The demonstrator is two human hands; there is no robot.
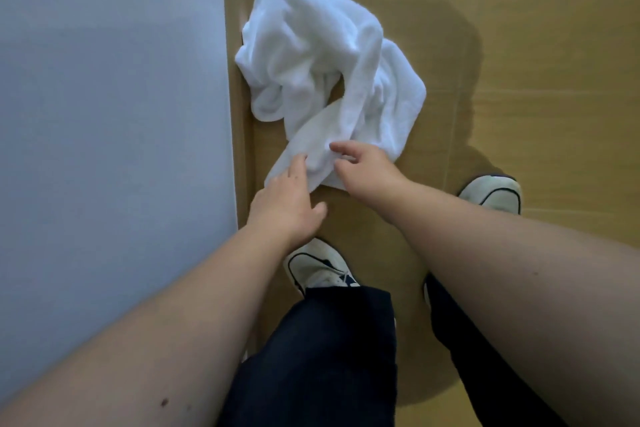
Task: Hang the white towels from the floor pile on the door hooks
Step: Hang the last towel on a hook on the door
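Both hands are reaching down to the near corner of the towels [322, 80], just below the middle of the frame. Left hand [287, 199] is lying flat, fingers straight and together, fingertips touching the lowest flap of cloth, thumb spread out to the right over the floor [536, 45]. Right hand [363, 166] is hovering at the same flap from the right, fingers loosely curled and spread, thumb and forefinger apart; whether they are touching the cloth I cannot tell. Neither hand is gripping anything.

Crumpled in a white heap, the towels are lying on the tan wood-look floor in the upper middle of the frame, their left edge pressing against the base of the pale wall [110, 114] that is filling the left side.

At the lower middle, one white shoe [318, 267] is standing just below the left hand, and another shoe [491, 192] is showing at the right, beyond the right forearm. Dark trousers [318, 357] are covering both legs at the bottom.
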